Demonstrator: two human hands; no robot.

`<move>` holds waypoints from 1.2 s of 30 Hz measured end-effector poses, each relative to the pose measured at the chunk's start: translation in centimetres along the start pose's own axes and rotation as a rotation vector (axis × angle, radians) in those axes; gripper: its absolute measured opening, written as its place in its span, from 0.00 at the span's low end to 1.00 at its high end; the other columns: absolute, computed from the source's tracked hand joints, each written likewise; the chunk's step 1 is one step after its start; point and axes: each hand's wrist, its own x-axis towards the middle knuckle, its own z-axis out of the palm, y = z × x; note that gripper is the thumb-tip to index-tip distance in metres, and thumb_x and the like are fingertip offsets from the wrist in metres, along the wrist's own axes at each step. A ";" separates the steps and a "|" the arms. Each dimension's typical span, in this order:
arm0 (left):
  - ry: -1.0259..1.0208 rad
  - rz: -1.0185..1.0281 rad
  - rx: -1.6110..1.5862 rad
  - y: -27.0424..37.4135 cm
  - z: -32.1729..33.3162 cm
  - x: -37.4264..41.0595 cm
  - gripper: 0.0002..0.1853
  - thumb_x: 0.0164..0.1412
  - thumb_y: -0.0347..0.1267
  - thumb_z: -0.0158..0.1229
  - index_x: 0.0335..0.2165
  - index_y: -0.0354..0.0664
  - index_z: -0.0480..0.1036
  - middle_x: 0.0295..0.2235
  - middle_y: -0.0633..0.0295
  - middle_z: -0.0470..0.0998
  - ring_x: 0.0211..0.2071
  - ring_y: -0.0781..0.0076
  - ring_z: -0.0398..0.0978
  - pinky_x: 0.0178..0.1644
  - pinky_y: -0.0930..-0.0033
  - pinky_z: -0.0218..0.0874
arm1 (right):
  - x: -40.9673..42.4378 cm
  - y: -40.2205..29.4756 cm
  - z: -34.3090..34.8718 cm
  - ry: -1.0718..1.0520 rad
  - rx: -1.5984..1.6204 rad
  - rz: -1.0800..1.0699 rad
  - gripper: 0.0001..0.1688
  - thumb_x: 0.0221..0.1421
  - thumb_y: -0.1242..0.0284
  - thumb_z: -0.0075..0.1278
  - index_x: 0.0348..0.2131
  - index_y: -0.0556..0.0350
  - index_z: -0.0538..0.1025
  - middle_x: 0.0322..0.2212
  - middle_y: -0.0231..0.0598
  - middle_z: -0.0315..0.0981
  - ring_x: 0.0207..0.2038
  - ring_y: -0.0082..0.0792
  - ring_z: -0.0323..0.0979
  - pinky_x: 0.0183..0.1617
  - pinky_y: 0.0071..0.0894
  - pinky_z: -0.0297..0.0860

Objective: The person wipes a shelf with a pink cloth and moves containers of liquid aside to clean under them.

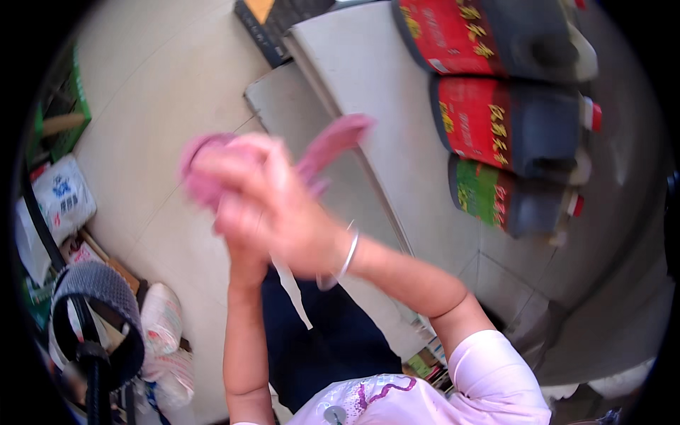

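Note:
A pink, cloth-like thing (340, 139) is bunched in my two hands, its one end sticking out to the right and its other bulging at the left. Motion blur hides its exact kind. My right hand (287, 212), with a silvery bangle (349, 252) at the wrist, is closed over it in front. Behind and below, my left hand (245, 260) is mostly covered by the right one, with its fingers hard to make out. Both hands are held up before my body, above my dark trousers (324, 340) and the tiled floor (180, 249).
Large jugs of dark liquid (542, 127) with red or green labels line the right side by a pale, flat-topped surface (366, 69). A black box (260, 32) lies beyond. At left are a green crate (77, 111), a white packet (61, 196), a grey ring-shaped band (98, 276) and wrapped packs (161, 319).

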 end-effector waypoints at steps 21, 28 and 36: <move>0.157 -0.672 -0.634 5.8 -2.4 -3.8 0.32 0.66 0.46 0.43 0.60 0.37 0.53 0.59 0.53 0.59 0.59 0.59 0.59 0.63 0.55 0.50 | -27.5 1.1 1.0 -0.028 -0.287 0.683 0.10 0.56 0.69 0.46 0.36 0.51 0.76 0.35 0.40 0.73 0.41 0.43 0.71 0.46 0.40 0.68; -0.015 -0.632 -0.451 6.8 -1.1 -7.4 0.27 0.66 0.42 0.44 0.54 0.31 0.61 0.53 0.53 0.68 0.54 0.66 0.66 0.59 0.65 0.54 | -29.4 -0.1 -1.8 -0.086 -0.327 0.651 0.13 0.55 0.68 0.47 0.39 0.51 0.76 0.41 0.39 0.70 0.45 0.44 0.69 0.49 0.41 0.67; 0.172 -0.716 -0.574 4.3 -0.1 -4.0 0.26 0.65 0.40 0.47 0.56 0.35 0.60 0.52 0.55 0.68 0.53 0.67 0.67 0.57 0.67 0.56 | -19.4 5.3 -9.5 0.218 -0.752 0.213 0.16 0.51 0.74 0.52 0.42 0.50 0.73 0.49 0.49 0.61 0.50 0.52 0.63 0.53 0.44 0.63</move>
